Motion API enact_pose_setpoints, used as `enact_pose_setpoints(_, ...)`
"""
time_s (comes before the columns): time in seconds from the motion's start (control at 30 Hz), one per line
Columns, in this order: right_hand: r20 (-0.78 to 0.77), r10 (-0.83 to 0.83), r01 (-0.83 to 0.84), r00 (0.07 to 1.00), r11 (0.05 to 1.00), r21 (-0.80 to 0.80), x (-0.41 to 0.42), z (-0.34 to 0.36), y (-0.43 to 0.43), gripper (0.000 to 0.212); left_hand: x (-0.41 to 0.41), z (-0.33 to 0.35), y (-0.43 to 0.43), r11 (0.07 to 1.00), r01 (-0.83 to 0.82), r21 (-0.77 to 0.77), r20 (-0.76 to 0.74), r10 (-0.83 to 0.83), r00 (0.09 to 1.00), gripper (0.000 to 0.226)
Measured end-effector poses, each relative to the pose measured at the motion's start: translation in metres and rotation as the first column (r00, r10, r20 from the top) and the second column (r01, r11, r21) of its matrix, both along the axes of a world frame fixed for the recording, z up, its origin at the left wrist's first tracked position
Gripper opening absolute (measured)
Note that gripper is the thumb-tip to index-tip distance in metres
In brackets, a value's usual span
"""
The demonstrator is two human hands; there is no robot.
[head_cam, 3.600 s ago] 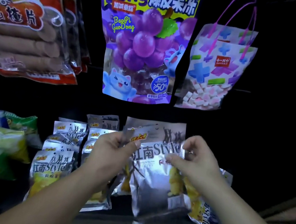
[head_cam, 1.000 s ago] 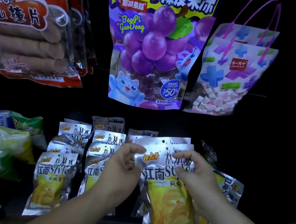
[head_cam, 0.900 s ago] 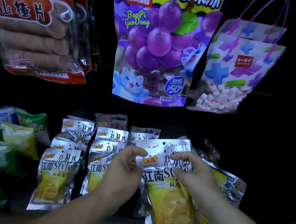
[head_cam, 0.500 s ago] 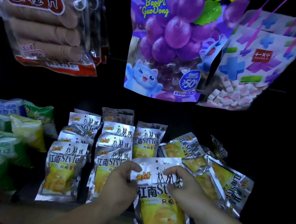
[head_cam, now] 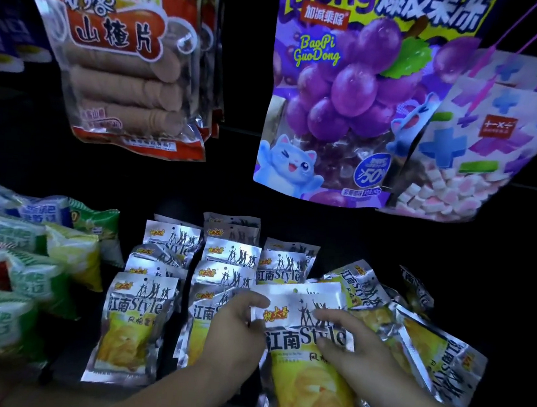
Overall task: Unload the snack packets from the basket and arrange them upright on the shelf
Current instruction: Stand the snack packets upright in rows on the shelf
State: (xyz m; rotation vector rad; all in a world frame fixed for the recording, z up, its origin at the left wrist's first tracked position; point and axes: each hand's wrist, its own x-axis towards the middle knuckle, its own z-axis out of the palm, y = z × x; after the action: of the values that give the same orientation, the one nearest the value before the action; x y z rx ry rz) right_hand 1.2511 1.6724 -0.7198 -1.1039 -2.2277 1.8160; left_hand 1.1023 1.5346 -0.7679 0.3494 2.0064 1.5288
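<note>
A silver snack packet with a yellow window (head_cam: 307,356) stands at the front of the third row on the dark shelf. My left hand (head_cam: 235,335) pinches its top left corner. My right hand (head_cam: 348,357) holds its upper right side, thumb across the front. Two rows of matching silver packets (head_cam: 135,325) stand upright to the left, and more stand behind the held one (head_cam: 282,267). To the right, several of the same packets (head_cam: 436,357) lie tilted and overlapping. No basket shows in this view.
Green, yellow and blue snack bags (head_cam: 22,263) fill the shelf at the left. Above hang a red bag of brown discs (head_cam: 127,56), a purple grape jelly bag (head_cam: 345,88) and a patterned candy bag (head_cam: 485,143). The shelf's front edge (head_cam: 114,396) runs below my arms.
Both hands have lowered the held packet toward the shelf front and set it more upright in the third row. The camera has shifted, and packets behind it now show.
</note>
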Motion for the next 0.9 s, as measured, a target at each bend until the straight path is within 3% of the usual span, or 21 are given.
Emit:
enact_pose_setpoints(0.17,0.074,0.095,-0.093,0.993,0.995,-0.034,0.001,0.005,-0.015,0.062,-0.006,0.012,-0.005,0.999,0.032,-0.015,-0.077,-0.033,0.996,0.032)
enact_pose_setpoints(0.43,0.018,-0.077,0.077,0.997,0.997,0.016,-0.004,-0.008,-0.019,0.065,-0.007,0.012,-0.008,0.982,0.181,-0.050,-0.034,-0.183,0.983,0.045)
enact_pose_setpoints(0.63,0.046,-0.075,0.073,0.996,0.996,0.046,-0.032,-0.026,0.011,0.064,-0.027,-0.010,0.003,0.923,0.300,-0.241,-0.126,-0.336,0.933,0.045)
enact_pose_setpoints(0.77,0.027,-0.115,0.115,0.993,0.993,0.025,-0.058,-0.064,0.036,0.062,-0.025,-0.035,0.019,0.854,0.361,-0.374,-0.131,-0.434,0.892,0.025)
enact_pose_setpoints(0.9,0.046,-0.116,0.116,0.992,0.993,0.009,-0.080,-0.114,0.060,0.066,-0.020,-0.078,0.028,0.842,0.286,-0.457,-0.135,-0.383,0.914,0.027)
